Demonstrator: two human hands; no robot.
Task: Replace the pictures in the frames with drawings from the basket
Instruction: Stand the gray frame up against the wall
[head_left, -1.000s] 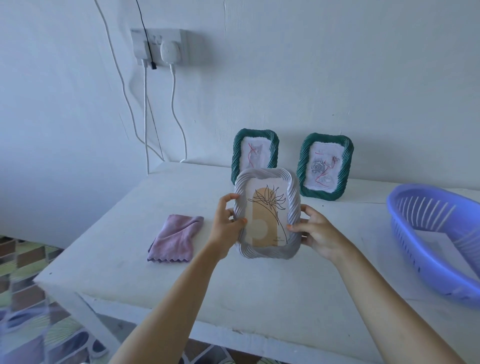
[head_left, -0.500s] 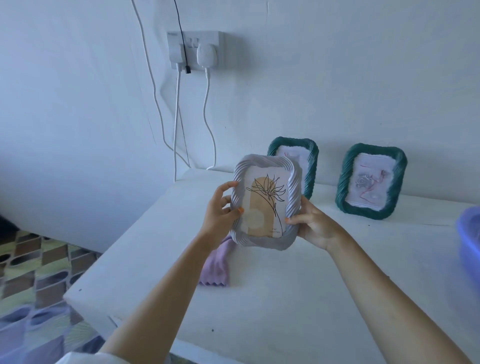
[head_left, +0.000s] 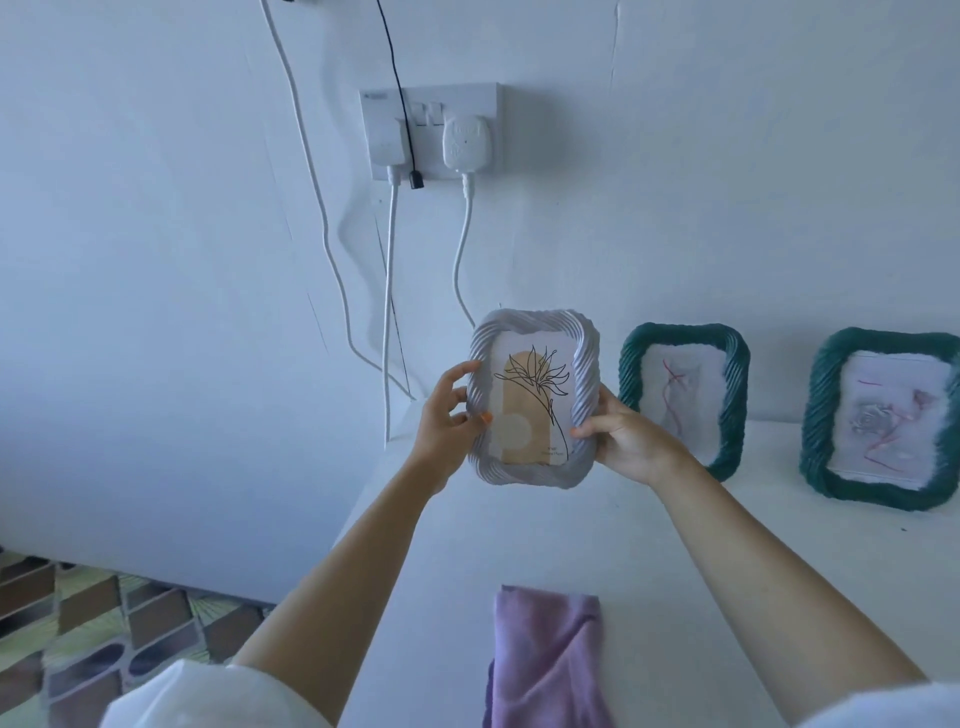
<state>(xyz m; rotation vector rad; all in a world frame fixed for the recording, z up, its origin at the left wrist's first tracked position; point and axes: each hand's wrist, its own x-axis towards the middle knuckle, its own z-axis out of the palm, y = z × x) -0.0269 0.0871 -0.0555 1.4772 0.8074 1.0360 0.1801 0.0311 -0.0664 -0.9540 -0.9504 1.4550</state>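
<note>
- Head view showed you holding the white frame (head_left: 532, 400) upright above the bench (head_left: 623, 545), its flower picture facing you.
- Your left hand (head_left: 447, 418) gripped its left edge, fingers (head_left: 460, 371) curled round the rim; your right hand (head_left: 623, 441) gripped the right edge likewise.
- One green frame (head_left: 685, 395) stood just behind your right hand, a second green frame (head_left: 883, 421) farther right.
- A purple cloth (head_left: 545, 660) lay on the bench near you.
</note>
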